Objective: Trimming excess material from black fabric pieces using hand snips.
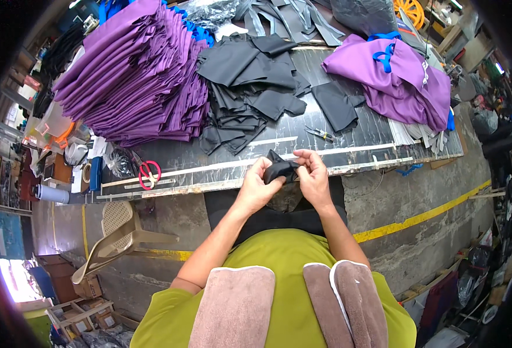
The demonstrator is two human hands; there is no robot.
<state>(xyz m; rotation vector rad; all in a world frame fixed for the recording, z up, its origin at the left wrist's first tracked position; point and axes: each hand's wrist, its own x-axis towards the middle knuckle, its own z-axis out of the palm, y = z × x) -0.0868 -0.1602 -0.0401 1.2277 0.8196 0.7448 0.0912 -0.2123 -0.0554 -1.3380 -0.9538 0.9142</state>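
Note:
A small piece of black fabric [278, 168], bunched up, is held between my two hands just over the table's near edge. My left hand [258, 181] pinches its left side, thumb on top. At its right side, my right hand [312, 175] grips the fabric between thumb and fingers. A heap of black fabric pieces [244, 75] lies beyond my hands, with a smaller folded black piece [334, 107] to its right. Thread snips [320, 134] rest on the table a little past my right hand.
A tall stack of purple fabric [134, 75] fills the table's left side. Purple bags with blue straps [395, 75] lie at the right. Red-handled scissors [149, 174] sit near the front edge of the table [209, 174]. A plastic chair [116, 232] stands at the left.

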